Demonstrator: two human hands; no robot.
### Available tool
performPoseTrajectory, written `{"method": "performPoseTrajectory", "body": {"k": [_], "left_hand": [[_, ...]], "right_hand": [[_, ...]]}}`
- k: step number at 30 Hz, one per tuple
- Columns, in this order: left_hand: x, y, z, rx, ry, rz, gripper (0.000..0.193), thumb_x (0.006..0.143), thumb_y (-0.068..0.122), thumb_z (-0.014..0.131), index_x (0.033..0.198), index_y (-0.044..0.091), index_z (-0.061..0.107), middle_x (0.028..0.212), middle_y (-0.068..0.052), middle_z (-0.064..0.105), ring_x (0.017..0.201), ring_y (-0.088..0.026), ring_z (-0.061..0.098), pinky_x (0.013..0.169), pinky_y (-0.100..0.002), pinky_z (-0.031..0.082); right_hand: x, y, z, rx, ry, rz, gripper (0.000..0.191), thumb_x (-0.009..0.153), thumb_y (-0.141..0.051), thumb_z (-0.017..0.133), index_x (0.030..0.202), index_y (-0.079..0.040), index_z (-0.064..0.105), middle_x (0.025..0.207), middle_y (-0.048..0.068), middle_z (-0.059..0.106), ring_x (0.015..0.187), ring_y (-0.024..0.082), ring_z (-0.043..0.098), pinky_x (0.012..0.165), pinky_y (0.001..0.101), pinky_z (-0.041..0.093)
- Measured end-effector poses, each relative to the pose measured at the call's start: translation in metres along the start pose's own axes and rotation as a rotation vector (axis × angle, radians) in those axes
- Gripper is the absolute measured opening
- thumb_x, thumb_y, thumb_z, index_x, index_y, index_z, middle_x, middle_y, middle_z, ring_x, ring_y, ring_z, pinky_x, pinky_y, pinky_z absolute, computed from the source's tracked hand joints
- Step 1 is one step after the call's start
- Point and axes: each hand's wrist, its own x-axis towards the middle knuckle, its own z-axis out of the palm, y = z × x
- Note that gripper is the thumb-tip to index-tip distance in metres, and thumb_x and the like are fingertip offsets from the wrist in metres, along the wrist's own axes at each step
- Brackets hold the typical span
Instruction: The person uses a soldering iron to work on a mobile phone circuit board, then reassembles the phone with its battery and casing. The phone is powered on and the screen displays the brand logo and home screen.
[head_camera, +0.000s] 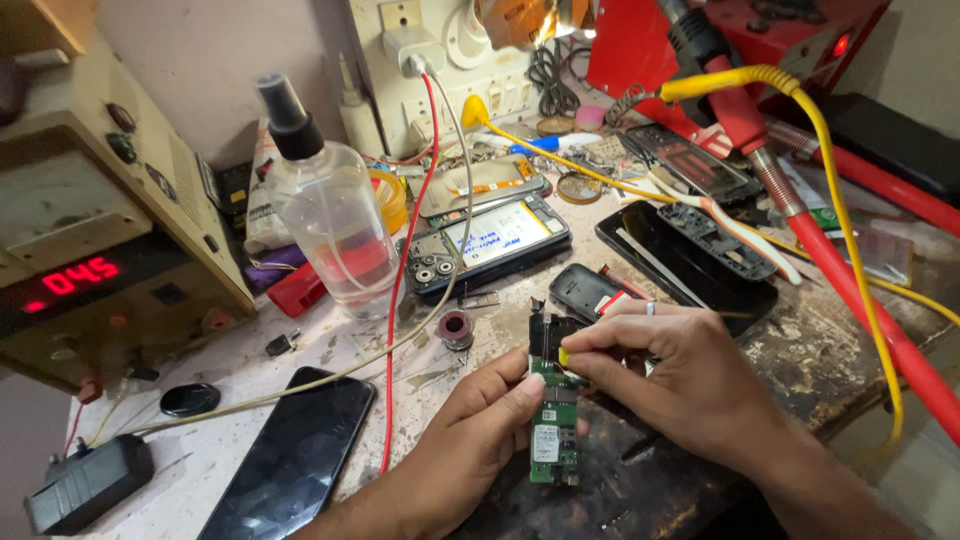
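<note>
My left hand (470, 440) holds a narrow green phone circuit board (553, 420) upright by its left edge, just above the worn workbench (330, 345). My right hand (685, 385), with a ring on one finger, pinches the top of the same board, fingertips over a small yellow part (564, 356). The board's black upper end sticks out above my fingers. An opened phone (490, 240) with its back removed lies beyond my hands.
A clear spray bottle (325, 205) stands at the left centre beside a power supply (90, 230) with a red display. A black phone (295, 455) lies face up near the front left. Red and yellow cables (850, 270), phone shells (700, 250) and a solder spool (457, 328) crowd the bench.
</note>
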Motion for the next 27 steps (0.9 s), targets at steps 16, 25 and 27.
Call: {"method": "performPoseTrajectory", "body": {"k": [16,25,27], "left_hand": [[-0.001,0.021,0.005,0.563,0.298,0.047,0.039,0.102,0.024,0.058,0.134,0.007,0.071,0.094,-0.005,0.069,0.080,-0.012,0.059,0.071,-0.029,0.049],[-0.015,0.037,0.016,1.091,0.362,-0.017,0.031,0.095,0.025,0.055,0.114,0.007,0.073,0.075,-0.007,0.071,0.064,-0.012,0.065,0.061,-0.030,0.054],[-0.010,0.038,0.010,0.957,0.351,0.007,0.032,0.102,0.022,0.050,0.103,-0.002,0.071,0.074,-0.009,0.065,0.065,-0.012,0.061,0.061,-0.033,0.053]], "right_hand": [[-0.018,-0.003,0.007,-0.129,-0.021,0.310,0.021,0.084,-0.028,0.078,0.100,-0.014,0.082,0.082,0.002,0.082,0.072,0.011,0.075,0.067,0.0293,0.058],[-0.035,-0.011,0.016,-0.305,-0.027,0.190,0.023,0.084,-0.030,0.072,0.102,-0.019,0.081,0.095,0.005,0.079,0.082,0.029,0.075,0.070,0.0398,0.059],[-0.035,-0.013,0.014,-0.336,-0.034,0.181,0.023,0.085,-0.033,0.075,0.102,-0.020,0.081,0.094,0.005,0.078,0.083,0.029,0.075,0.071,0.0402,0.058]]}}
